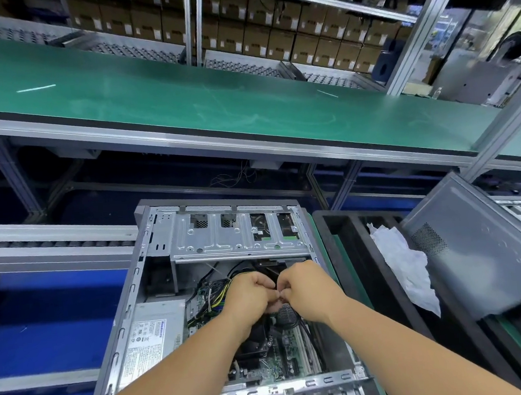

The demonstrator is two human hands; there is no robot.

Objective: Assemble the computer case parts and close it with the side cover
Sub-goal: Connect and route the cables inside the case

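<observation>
Fingertips of both hands meet knuckle to knuckle over the middle of the open computer case (154, 286) — the left hand (250, 294) and right hand (303, 287) are each curled tight, pinching something small between them that is too hidden to name. Black cables (243, 268) loop out from just behind the knuckles, and a bundle of yellow and black wires (221, 289) runs off to the left of the left hand.

Bare pressed sheet steel forms the case, lying on its side with the interior facing up. Along its far edge sits a stamped silver drive cage (225, 237) with ribbed channels and 4 rectangular cut-outs. By the left wall lies the boxy grey power supply (151, 333), its white printed label facing up. Under the forearms the green motherboard (275, 361) shows, with long slots near the case's right wall.

Right of the case, a black tray (327, 232) holds crumpled white paper (405, 267). A flat grey side cover (482, 254) with a perforated vent patch leans tilted across that tray. Beyond the case runs a smooth green conveyor belt (183, 100) framed in aluminium.
</observation>
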